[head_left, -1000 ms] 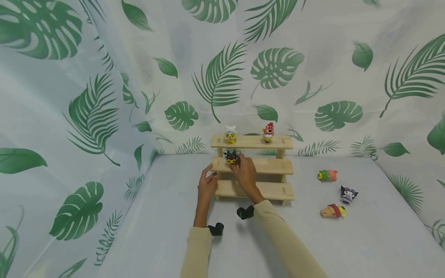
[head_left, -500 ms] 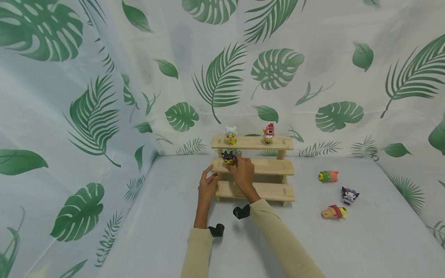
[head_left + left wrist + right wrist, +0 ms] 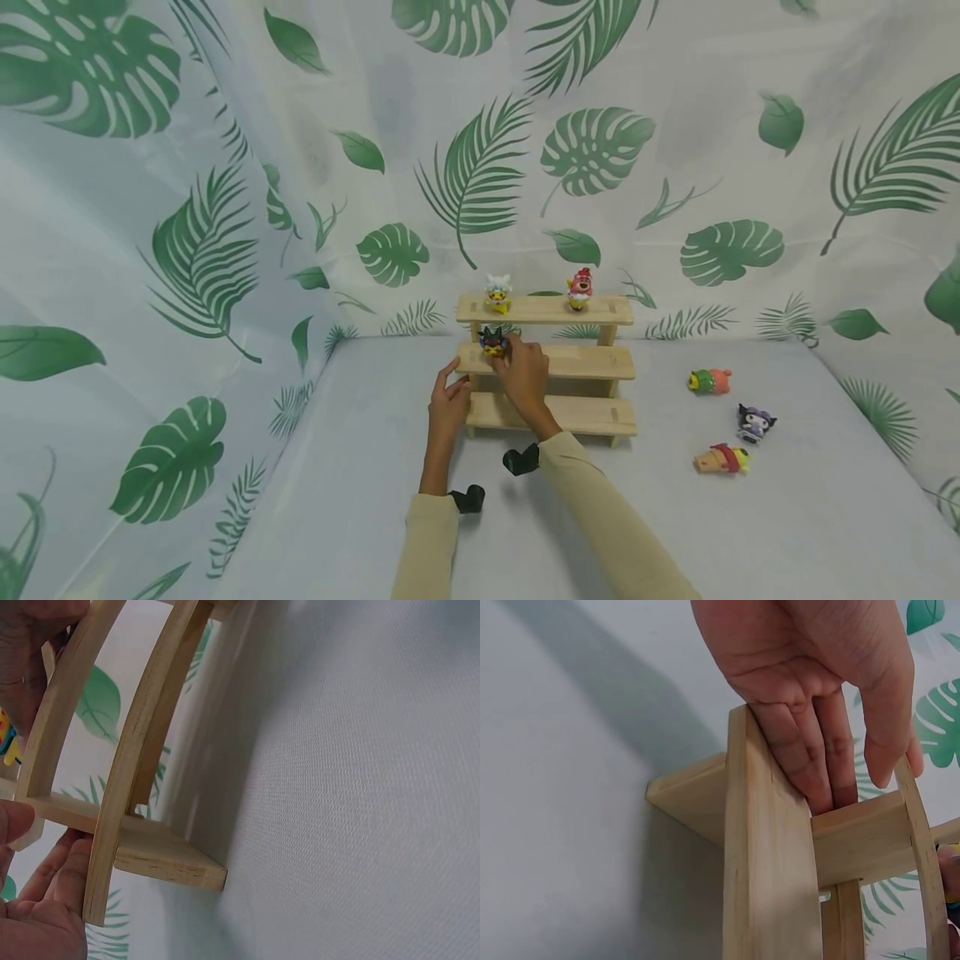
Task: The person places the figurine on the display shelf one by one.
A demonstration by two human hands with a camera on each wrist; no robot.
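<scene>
My right hand [image 3: 525,375] pinches a small figurine [image 3: 492,342] with a yellow face and a black pointed-ear hood. It stands upright at the left end of the middle board of a three-step wooden display stand [image 3: 581,362]. My left hand [image 3: 447,408] grips the stand's left end, with its fingers [image 3: 810,761] against the side post and lower board. The left wrist view shows its thumb [image 3: 13,822] beside the middle board. Part of the figurine [image 3: 10,746] appears there, mostly hidden by my right hand [image 3: 22,671].
On the top board stand a white-hooded yellow figurine [image 3: 498,293] and a pink-and-red one [image 3: 580,290]. Right of the stand lie a green-and-pink figurine [image 3: 709,381], a purple-and-black one [image 3: 755,423] and a tan-red-yellow one [image 3: 722,458]. Leaf-printed cloth [image 3: 480,75] hangs behind.
My right hand has shifted the hooded figurine slightly left along the middle board, then stayed still over the last half second. My left hand has kept its place on the stand.
</scene>
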